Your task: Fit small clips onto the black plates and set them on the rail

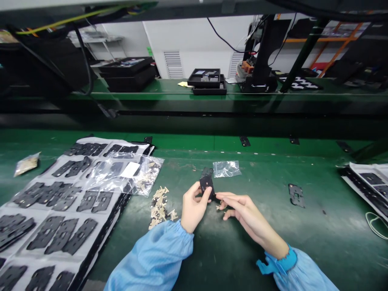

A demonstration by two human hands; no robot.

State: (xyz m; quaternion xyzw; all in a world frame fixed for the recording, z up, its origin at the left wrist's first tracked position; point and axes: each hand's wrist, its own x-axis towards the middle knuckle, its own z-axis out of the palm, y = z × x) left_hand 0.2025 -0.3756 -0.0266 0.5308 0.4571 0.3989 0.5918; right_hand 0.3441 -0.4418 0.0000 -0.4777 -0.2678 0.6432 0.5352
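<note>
My left hand point(194, 206) is closed on a small black flat part point(206, 184), held upright above the green belt. My right hand point(242, 210) reaches in from the right, its fingertips touching the lower edge of the same black part, fingers pinched together. A tiny gold metal piece point(218, 207) lies on the belt just under my right fingers. A pile of several gold metal clips point(160, 207) sits left of my left hand.
White sheets carrying rows of black parts point(57, 210) cover the left, with clear plastic bags point(133, 173) on top. A small clear bag point(226, 168) lies beyond my hands. A lone black part point(296, 195) lies to the right. More sheets point(368, 184) sit at the right edge.
</note>
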